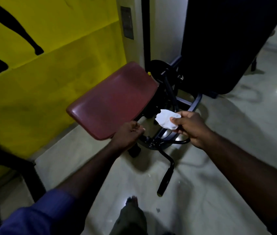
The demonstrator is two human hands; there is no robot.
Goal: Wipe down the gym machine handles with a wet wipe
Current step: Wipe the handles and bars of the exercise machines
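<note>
Pinching crumpled white wet wipe (167, 119), right hand (191, 128), glossy maroon pad (112, 100)

Pad (114, 99) — smooth maroon vinyl, faint sheen; beside it, wipe (166, 119) — crumpled white; handle bar (165, 175), black metal; floor (227, 167), glossy.

**Blue sleeves, bare forearms**

A blue sleeve (37, 212) is pushed up above the left elbow, leaving the forearm bare. A sliver of the same blue shows at the right arm's edge. Olive-grey trousers (131, 219) cover one leg, the foot (131, 200) bare.
</note>
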